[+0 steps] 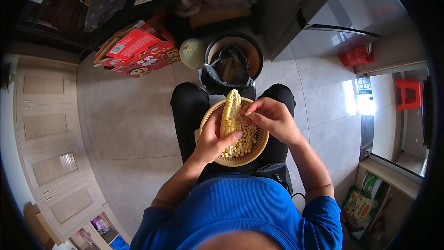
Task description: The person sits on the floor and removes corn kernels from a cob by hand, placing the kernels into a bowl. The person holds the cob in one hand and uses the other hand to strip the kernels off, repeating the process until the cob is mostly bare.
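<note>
A pale yellow corn cob (230, 115), partly stripped along its right side, stands nearly upright in my left hand (213, 141). The fingers and thumb of that hand wrap around its lower part. Just right of the cob, my right hand (274, 119) pinches a corn kernel (248, 113) between thumb and fingertips. Beneath both hands a tan plastic basket (262, 149) rests on my lap between my thighs. Loose corn kernels (243, 146) lie in it. The cob hides part of the basket's far left side.
Beyond my knees stands a bin (260, 60) with a dark liner bag (217, 79). A pale green melon (191, 54) and a red cardboard box (152, 58) sit left of it. Cabinets (48, 125) line the left wall; a red stool (408, 94) is far right.
</note>
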